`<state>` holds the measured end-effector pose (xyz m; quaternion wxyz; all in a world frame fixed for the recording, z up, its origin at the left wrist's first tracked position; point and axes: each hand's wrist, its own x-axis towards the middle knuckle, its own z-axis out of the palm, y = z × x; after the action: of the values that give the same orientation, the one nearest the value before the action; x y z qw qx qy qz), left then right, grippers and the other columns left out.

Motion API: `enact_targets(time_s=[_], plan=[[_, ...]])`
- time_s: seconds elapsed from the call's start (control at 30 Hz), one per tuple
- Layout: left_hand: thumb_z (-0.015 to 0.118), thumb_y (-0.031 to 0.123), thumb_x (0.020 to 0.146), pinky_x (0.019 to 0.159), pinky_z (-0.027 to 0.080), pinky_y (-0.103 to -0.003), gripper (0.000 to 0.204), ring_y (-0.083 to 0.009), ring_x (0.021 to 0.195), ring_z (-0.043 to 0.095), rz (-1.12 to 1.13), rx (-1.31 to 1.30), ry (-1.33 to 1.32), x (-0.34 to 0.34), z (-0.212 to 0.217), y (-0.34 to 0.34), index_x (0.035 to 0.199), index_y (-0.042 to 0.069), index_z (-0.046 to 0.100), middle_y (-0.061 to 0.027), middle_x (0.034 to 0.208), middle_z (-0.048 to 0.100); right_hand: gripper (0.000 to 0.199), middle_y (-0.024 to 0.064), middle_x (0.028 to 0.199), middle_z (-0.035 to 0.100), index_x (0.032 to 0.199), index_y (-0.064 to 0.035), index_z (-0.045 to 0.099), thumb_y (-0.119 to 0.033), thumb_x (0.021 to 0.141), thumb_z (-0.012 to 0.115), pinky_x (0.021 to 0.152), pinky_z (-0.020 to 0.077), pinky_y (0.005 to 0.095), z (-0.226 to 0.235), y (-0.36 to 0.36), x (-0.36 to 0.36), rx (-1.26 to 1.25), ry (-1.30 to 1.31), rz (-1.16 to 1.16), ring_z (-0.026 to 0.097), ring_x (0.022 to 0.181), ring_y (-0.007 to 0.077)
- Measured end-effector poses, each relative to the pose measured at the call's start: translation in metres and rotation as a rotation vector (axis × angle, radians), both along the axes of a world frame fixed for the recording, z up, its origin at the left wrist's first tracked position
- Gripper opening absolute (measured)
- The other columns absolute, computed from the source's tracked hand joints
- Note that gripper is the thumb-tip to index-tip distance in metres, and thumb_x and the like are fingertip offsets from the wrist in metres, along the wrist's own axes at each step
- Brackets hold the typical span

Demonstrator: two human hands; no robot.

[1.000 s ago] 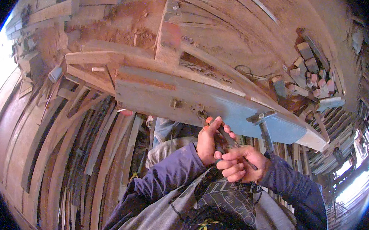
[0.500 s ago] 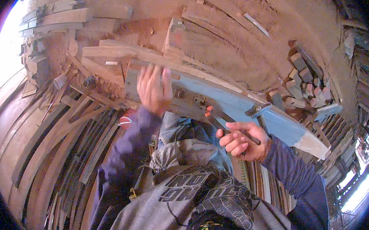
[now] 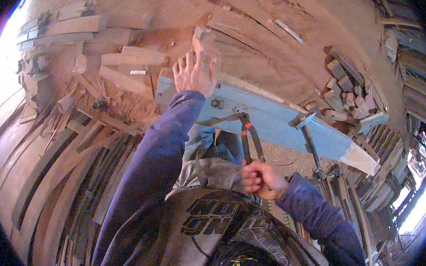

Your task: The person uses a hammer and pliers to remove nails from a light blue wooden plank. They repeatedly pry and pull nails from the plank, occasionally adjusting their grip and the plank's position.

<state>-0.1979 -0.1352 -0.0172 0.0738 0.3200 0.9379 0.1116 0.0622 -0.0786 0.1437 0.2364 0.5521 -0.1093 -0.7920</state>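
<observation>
My left hand (image 3: 196, 75) is open, its fingers stretched out over the far edge of a blue-painted board (image 3: 283, 119). Whether its palm presses on the board cannot be told. Closer to my body, my right hand (image 3: 264, 180) is closed around the long black handles of pincers (image 3: 246, 135) with orange bands. Their jaws meet the board's near part, beside small dark fittings or holes; anything gripped in them is too small to make out. Farther right, a hammer (image 3: 303, 120) rests with its head on the board and its dark handle reaching toward me.
A light wooden block (image 3: 205, 38) lies beyond my left hand. Offcuts (image 3: 347, 88) are heaped at the far right on sawdust-covered ground. Long dark planks (image 3: 78, 183) lie at the left, and stacked boards (image 3: 67, 24) at the far left.
My left hand has moved right and away from me. My right hand has drawn the pincers' handles toward me and left, and the jaws now sit at the board.
</observation>
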Motion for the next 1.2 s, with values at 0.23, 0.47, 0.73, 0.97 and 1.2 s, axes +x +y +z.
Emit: enact_targets(time_s=[0.23, 0.47, 0.73, 0.97, 1.2], plan=[[0.048, 0.046, 0.096, 0.099, 0.038, -0.051, 0.052, -0.0356, 0.118, 0.052, -0.049, 0.059, -0.062, -0.002, -0.003, -0.006, 0.131, 0.008, 0.054, -0.0169, 0.129, 0.056, 0.011, -0.005, 0.067, 0.039, 0.102, -0.0128, 0.052, -0.012, 0.092, 0.055, 0.048, 0.031, 0.0251, -0.012, -0.051, 0.005, 0.139, 0.12, -0.257, 0.036, 0.052, 0.0078], [0.05, 0.044, 0.094, 0.099, 0.039, -0.051, 0.052, -0.0347, 0.117, 0.053, -0.06, 0.135, -0.058, -0.002, 0.0, -0.012, 0.127, 0.004, 0.057, -0.0166, 0.125, 0.059, 0.011, -0.0049, 0.068, 0.037, 0.101, -0.0114, 0.051, -0.007, 0.091, 0.053, 0.048, 0.0281, 0.0238, -0.014, -0.088, -0.01, 0.296, 0.047, -0.287, 0.034, 0.051, 0.0055], [0.051, 0.043, 0.094, 0.097, 0.04, -0.049, 0.049, -0.0341, 0.111, 0.057, -0.071, 0.161, -0.014, 0.0, -0.002, -0.01, 0.124, 0.005, 0.06, -0.0145, 0.122, 0.061, 0.011, -0.0063, 0.067, 0.036, 0.097, -0.0157, 0.05, -0.008, 0.091, 0.054, 0.048, 0.0266, 0.0253, -0.04, -0.135, -0.028, 0.458, 0.013, -0.381, 0.031, 0.053, 0.0067], [0.05, 0.043, 0.094, 0.098, 0.039, -0.05, 0.046, -0.0347, 0.115, 0.056, -0.071, 0.129, -0.034, 0.002, 0.0, -0.01, 0.121, 0.007, 0.061, -0.0152, 0.123, 0.061, 0.009, -0.0031, 0.067, 0.038, 0.096, -0.0138, 0.051, -0.008, 0.091, 0.056, 0.05, 0.0277, 0.0267, -0.051, -0.166, -0.076, 0.718, -0.112, -0.42, 0.034, 0.054, 0.0103], [0.048, 0.043, 0.095, 0.101, 0.037, -0.053, 0.048, -0.037, 0.128, 0.049, -0.046, 0.077, -0.106, 0.002, 0.001, -0.007, 0.126, 0.009, 0.06, -0.0168, 0.127, 0.059, 0.024, 0.011, 0.109, 0.061, 0.12, -0.0061, 0.051, -0.012, 0.097, 0.054, 0.089, 0.0553, 0.043, -0.045, -0.134, -0.032, 0.783, 0.156, -0.198, 0.065, 0.101, 0.0282]])
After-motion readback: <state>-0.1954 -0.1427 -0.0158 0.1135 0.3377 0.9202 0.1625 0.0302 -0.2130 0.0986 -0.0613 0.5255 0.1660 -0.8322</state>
